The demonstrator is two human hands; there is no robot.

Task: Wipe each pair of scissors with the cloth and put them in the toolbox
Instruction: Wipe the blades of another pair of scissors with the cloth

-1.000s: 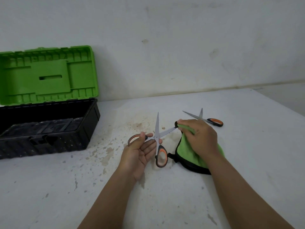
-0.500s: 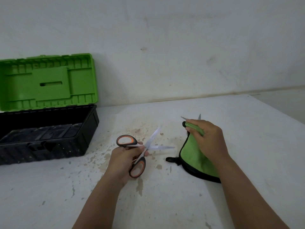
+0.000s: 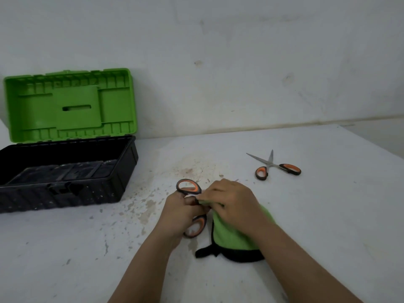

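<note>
1. Head view: your left hand point(image 3: 179, 212) is gripping the scissors point(image 3: 192, 208) by the handles, steadying them, while your right hand point(image 3: 231, 204) is pinching the cloth point(image 3: 231, 237) over the hidden blades.
2. Spare scissors point(image 3: 276, 166) are lying apart, blades spread; the toolbox point(image 3: 129, 162) is standing open at left, ready.
3. The table point(image 3: 328, 215) is showing stains below a bare wall point(image 3: 240, 62).

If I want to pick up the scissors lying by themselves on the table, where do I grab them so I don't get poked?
Grab the scissors lying alone by the orange-and-black handle loops, which point toward you and to the right. They lie flat and open, with both sharp tips pointing away toward the wall, so coming from the near side should keep your fingers off the blades. Pinching a loop from above looks safest.
</note>
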